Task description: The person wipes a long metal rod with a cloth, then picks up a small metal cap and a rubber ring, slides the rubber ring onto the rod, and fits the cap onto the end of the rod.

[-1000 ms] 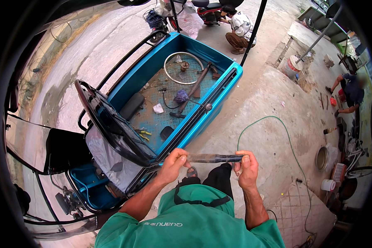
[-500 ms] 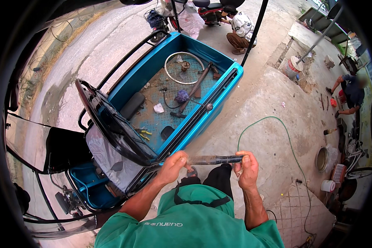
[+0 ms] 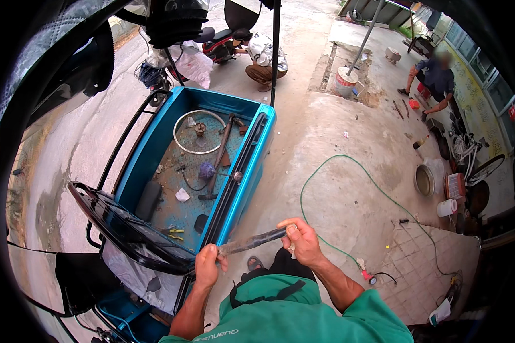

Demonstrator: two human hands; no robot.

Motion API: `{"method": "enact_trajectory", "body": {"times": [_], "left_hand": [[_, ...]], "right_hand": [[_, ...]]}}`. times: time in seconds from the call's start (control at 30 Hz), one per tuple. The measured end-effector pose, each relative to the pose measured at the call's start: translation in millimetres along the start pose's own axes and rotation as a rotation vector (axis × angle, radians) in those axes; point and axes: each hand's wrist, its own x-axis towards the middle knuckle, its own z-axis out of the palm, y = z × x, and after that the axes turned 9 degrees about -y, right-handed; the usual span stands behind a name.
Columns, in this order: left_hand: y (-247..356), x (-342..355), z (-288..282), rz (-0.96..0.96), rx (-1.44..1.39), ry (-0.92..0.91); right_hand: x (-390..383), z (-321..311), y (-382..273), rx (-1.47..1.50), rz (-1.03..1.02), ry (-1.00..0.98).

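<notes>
I hold a short, dirty dark tube (image 3: 249, 242) between my hands, tilted up toward the right. My left hand (image 3: 208, 264) pinches its grimy lower left end. My right hand (image 3: 302, 244) grips the darker upper right end with the thumb on top. Just ahead of my left hand stands the blue cargo bed (image 3: 248, 166) of a three-wheeler, holding a metal rim (image 3: 184, 146), a long rusty part (image 3: 222, 151), a dark padded piece (image 3: 149, 203) and yellow-handled pliers (image 3: 173, 236). A black-framed panel (image 3: 123, 220) leans over the bed's near end.
A person (image 3: 263, 60) squats by a red scooter (image 3: 216, 50); another (image 3: 435, 83) sits low at the right. A pole in a bucket (image 3: 347, 80) stands behind. A green hose (image 3: 340, 158), metal basin (image 3: 424, 180) and white bucket (image 3: 446, 207) lie along the right.
My view has tilted up and swung right, so the cart appears further left. The tube in my hands has tilted, its right end higher than its left.
</notes>
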Motion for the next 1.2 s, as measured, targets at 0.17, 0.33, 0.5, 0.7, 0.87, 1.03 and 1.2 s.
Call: {"method": "enact_trajectory", "body": {"times": [0.17, 0.33, 0.5, 0.7, 0.87, 1.03, 1.2], "left_hand": [[-7.2, 4.7, 3.3, -0.089, -0.145, 0.051], [-18.1, 9.2, 8.3, 0.154, 0.039, 0.059], [-9.8, 9.9, -10.3, -0.218, -0.227, -0.107], [-6.2, 11.0, 16.2, 0.099, -0.108, 0.002], [-4.1, 11.8, 16.7, 0.239, -0.146, -0.069], [-5.0, 12.0, 10.0, 0.048, -0.179, -0.045], [0.2, 16.5, 22.2, -0.038, -0.154, 0.056]], "right_hand": [[-2.2, 5.5, -6.8, -0.047, 0.007, -0.003], [-2.9, -2.4, -4.2, -0.057, -0.016, 0.050], [-5.2, 0.3, -11.9, -0.019, -0.019, 0.012], [-3.3, -3.7, -11.1, -0.061, -0.068, -0.003], [-5.0, -5.5, -13.2, 0.006, -0.061, 0.016], [-4.9, -4.2, -14.8, -0.044, -0.049, 0.018], [-4.0, -3.2, -17.5, -0.079, -0.060, 0.042]]}}
